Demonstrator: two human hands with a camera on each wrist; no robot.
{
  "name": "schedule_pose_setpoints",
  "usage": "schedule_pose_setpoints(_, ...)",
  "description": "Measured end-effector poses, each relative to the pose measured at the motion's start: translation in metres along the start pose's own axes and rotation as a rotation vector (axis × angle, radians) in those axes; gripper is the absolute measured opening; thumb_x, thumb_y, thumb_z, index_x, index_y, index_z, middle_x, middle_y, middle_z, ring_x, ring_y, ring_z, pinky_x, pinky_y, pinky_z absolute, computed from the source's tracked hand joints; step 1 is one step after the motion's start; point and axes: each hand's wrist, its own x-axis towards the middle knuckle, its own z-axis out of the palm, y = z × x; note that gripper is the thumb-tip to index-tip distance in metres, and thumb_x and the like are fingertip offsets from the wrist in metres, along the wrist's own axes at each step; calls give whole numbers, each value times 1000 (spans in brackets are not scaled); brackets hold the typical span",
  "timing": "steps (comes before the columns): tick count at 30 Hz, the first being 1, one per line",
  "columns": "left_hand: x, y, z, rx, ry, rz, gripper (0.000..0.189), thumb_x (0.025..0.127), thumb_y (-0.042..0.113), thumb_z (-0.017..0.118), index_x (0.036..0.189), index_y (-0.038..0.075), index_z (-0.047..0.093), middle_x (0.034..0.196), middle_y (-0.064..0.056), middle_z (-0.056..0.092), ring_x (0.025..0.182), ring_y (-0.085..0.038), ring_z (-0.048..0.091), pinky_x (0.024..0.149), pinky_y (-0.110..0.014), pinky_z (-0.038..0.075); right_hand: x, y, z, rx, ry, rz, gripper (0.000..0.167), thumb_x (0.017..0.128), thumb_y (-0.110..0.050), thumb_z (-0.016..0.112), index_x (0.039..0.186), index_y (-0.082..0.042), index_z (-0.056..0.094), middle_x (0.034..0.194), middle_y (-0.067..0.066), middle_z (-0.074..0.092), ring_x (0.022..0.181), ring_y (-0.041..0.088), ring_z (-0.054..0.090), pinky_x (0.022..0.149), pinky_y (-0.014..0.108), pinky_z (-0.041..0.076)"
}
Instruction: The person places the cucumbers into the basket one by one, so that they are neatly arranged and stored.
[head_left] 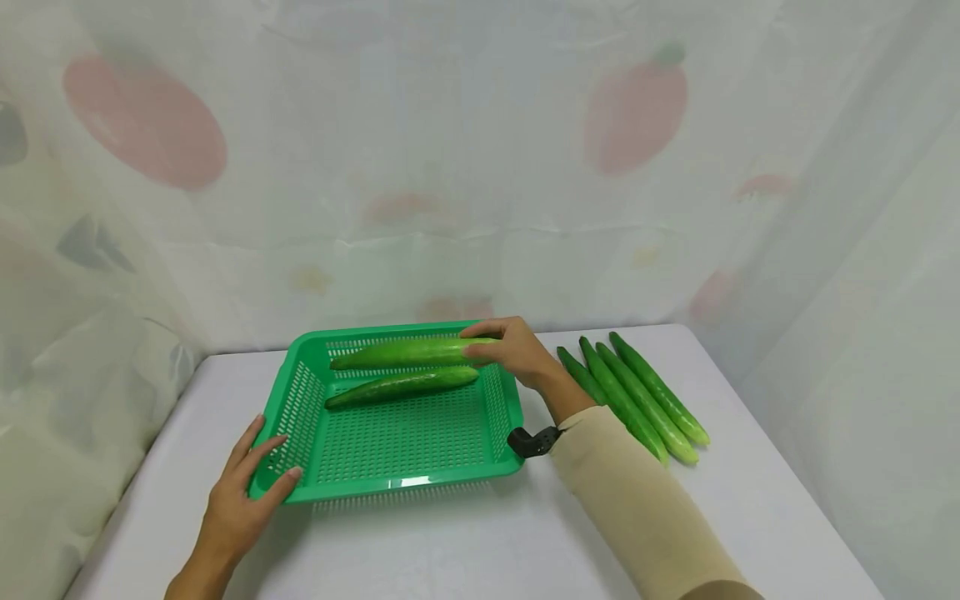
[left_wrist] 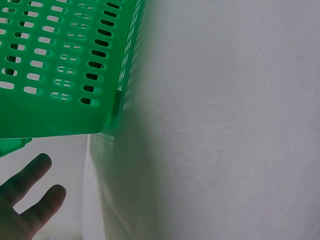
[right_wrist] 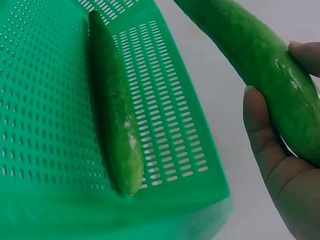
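Observation:
A green plastic basket [head_left: 408, 481] with slotted walls stands on the table, one cucumber [head_left: 401, 387] lying inside it toward the back. My right hand [head_left: 517, 354] grips a second, lighter green cucumber [head_left: 405, 352] by its right end, over the basket's back side. In the right wrist view the thumb and fingers pinch this cucumber [right_wrist: 250, 47] from both sides, above the rim. My left hand [head_left: 240, 508] rests at the basket's front left corner with fingers spread over the rim. Two of its straight fingers [left_wrist: 30, 175] show apart from the basket wall in the left wrist view.
Several more cucumbers [head_left: 637, 400] lie side by side on the white table [head_left: 750, 517] to the right of the basket, partly behind my right forearm. A pale curtain [head_left: 480, 167] with fruit prints hangs behind the table and along both sides.

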Motion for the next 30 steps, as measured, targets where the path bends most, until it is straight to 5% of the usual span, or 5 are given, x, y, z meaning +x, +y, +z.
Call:
schedule_pose_setpoints(7, 0, 0, -1, -6, 3, 8, 52, 91, 20, 70, 138, 9, 52, 159, 3, 17, 142, -18, 13, 106, -57, 18, 12, 8, 10, -50, -12, 30, 28, 85, -13, 75, 112, -9, 72, 124, 2, 59, 116, 19, 50, 89, 39, 46)
schedule_pose_setpoints(14, 0, -2, -3, -9, 1, -3, 53, 90, 20, 70, 138, 9, 52, 159, 3, 17, 142, -20, 13, 105, -61, 19, 21, 14, 21, -82, -34, 63, 27, 85, -15, 76, 112, -12, 73, 126, 1, 57, 116, 22, 51, 91, 41, 45)
schedule_pose_setpoints(22, -1, -1, -4, -15, -6, -21, 53, 90, 20, 70, 138, 8, 51, 159, 3, 16, 142, -25, 14, 101, -66, 20, 26, 20, 33, -51, -90, 101, 35, 86, -9, 75, 119, 0, 67, 127, 9, 56, 119, 25, 49, 94, 43, 43)
schedule_pose_setpoints(30, -2, 0, -4, -8, 0, -18, 53, 90, 21, 70, 138, 8, 52, 159, 3, 16, 142, -24, 14, 101, -66, 20, 27, 33, 40, -80, -59, 102, 28, 83, -10, 78, 111, -7, 72, 116, 1, 62, 111, 21, 54, 88, 39, 47)
